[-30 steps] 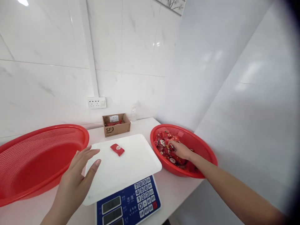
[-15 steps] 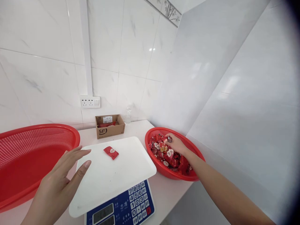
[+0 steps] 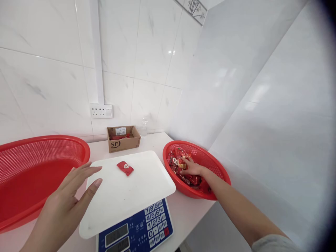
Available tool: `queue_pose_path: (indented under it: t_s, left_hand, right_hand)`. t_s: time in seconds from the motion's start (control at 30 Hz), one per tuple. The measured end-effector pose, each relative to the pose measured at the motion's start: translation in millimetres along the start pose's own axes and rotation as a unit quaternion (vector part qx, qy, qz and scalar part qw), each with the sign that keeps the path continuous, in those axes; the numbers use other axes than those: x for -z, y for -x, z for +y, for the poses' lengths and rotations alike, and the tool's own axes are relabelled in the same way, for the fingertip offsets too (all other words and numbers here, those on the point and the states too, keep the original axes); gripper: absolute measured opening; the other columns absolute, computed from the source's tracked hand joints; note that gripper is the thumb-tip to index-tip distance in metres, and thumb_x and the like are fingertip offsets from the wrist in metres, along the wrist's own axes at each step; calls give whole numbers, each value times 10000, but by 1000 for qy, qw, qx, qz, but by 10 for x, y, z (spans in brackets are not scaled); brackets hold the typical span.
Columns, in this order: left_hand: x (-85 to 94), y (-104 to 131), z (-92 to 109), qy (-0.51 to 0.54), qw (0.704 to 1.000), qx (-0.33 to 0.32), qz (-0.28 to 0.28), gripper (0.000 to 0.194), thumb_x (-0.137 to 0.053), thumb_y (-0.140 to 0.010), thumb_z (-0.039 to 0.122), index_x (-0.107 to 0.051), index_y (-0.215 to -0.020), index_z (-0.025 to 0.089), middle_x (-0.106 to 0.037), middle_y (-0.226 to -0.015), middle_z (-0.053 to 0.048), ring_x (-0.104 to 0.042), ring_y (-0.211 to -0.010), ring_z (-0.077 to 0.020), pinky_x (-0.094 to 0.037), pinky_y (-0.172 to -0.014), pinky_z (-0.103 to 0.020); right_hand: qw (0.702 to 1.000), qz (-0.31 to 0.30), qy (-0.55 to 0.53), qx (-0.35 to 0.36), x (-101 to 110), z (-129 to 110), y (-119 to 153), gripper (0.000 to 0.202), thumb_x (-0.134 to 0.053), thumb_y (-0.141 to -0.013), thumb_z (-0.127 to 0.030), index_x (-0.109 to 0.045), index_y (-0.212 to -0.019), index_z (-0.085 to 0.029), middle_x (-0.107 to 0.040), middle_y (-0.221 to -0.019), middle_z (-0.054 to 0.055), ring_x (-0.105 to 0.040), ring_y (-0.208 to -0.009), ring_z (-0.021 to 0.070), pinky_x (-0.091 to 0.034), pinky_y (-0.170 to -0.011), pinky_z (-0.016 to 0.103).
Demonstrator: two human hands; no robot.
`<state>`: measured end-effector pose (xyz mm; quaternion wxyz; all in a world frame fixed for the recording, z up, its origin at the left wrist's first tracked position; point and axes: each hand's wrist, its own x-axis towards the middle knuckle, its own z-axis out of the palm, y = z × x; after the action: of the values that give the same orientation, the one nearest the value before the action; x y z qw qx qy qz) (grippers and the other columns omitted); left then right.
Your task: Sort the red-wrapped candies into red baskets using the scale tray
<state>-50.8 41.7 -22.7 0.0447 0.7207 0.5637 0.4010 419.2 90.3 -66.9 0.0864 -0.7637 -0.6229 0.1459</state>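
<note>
My right hand (image 3: pixel 193 168) reaches into the right red basket (image 3: pixel 223 168), fingers spread over a heap of small red wrapped packets (image 3: pixel 173 161). Its fingertips touch the packets, and nothing is seen gripped. My left hand (image 3: pixel 69 199) hovers at the left edge of the scale's white tray (image 3: pixel 141 175), thumb and fingers apart, with nothing in it. On that tray lies one red packet (image 3: pixel 125 168) with a pale round label. The scale's blue panel (image 3: pixel 139 225) has number keys and grey displays, whose digits I cannot read.
A large red basket (image 3: pixel 44 138) stands at the left. Against the back wall are a small cardboard box (image 3: pixel 124 144) with red packets inside and a clear plastic bottle (image 3: pixel 144 127). A wall socket (image 3: pixel 101 111) is above the box. The white table (image 3: pixel 154 140) ends at the right.
My right hand has shifted slightly left and down in the basket, its fingers now spread. The dark packet seen at its fingertips earlier no longer shows there. My left hand stays nearly still.
</note>
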Motion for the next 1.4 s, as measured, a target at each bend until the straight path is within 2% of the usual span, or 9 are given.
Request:
queue_pose_path:
  t_s: [0.17,0.27,0.6,0.77,0.9,1.0,1.1,1.17,1.4]
  left_hand:
    - [-4,-5,58,-3,998,24,-50,418,-401,-829,587,-586,-1113,342,-562,-1285,-17,-561,-1131,-289,-549,-603,-285]
    - [0,-3,84,0,998,23,-56,426,-403,-823,591,-588,-1111,337,-559,-1289,-18,-573,-1108,-286,-547,-596,-279]
    - [23,15,82,-1,998,23,-64,424,-406,-819,594,-588,-1112,349,-555,-1295,-9,-538,-1159,-285,-547,-600,-280]
    - [27,11,103,0,997,19,-69,424,-396,-824,596,-582,-1113,349,-554,-1293,-9,-512,-1188,-282,-548,-618,-287]
    - [29,10,117,-7,998,2,-70,422,-407,-826,586,-592,-1108,334,-563,-1280,-25,-511,-1187,-297,-547,-644,-303]
    - [32,14,111,-21,998,-8,-65,419,-404,-835,575,-595,-1114,327,-560,-1286,-33,-504,-1196,-308,-541,-700,-333]
    - [35,15,103,-16,998,-8,-63,413,-406,-834,574,-592,-1113,334,-566,-1275,-25,-513,-1185,-296,-539,-674,-316]
    - [35,12,99,-7,998,-10,-67,408,-409,-831,577,-587,-1113,340,-574,-1263,-17,-519,-1179,-283,-538,-644,-296]
    - [31,11,99,-1,997,-12,-71,410,-425,-825,571,-596,-1117,340,-579,-1264,-18,-564,-1122,-286,-534,-622,-290]
  right_hand:
    - [997,-47,57,-3,-18,-72,49,314,-547,-890,-332,-550,-1162,-174,-560,-1190,74,-578,-999,211,-492,-840,425]
    - [995,-54,78,-6,105,-76,73,286,-544,-892,-334,-570,-1125,-170,-585,-1141,65,-594,-953,197,-507,-808,395]
    - [991,2,128,-46,466,-127,17,264,-529,-901,-329,-571,-1129,-201,-569,-1181,71,-582,-983,192,-496,-834,393]
    - [994,-16,100,51,253,-420,31,428,-562,-876,-348,-482,-1277,-223,-445,-1364,93,-474,-1182,258,-396,-970,486]
    - [992,-71,63,87,-119,-607,87,759,-711,-742,-248,-343,-1406,-285,-297,-1485,115,-489,-1193,287,-441,-927,368]
    - [994,-67,44,79,-258,-607,87,657,-667,-790,-254,-380,-1380,-260,-344,-1450,140,-547,-1108,282,-465,-883,415]
    - [995,-44,17,83,-221,-526,43,388,-562,-881,-311,-499,-1248,-203,-505,-1288,97,-557,-1060,230,-467,-884,453]
    - [997,-27,-9,74,-145,-459,17,306,-540,-896,-319,-546,-1169,-182,-554,-1206,79,-572,-1019,209,-483,-861,433]
    - [993,29,-114,12,138,-346,99,287,-542,-895,-329,-563,-1127,-162,-593,-1123,69,-600,-942,189,-510,-801,393]
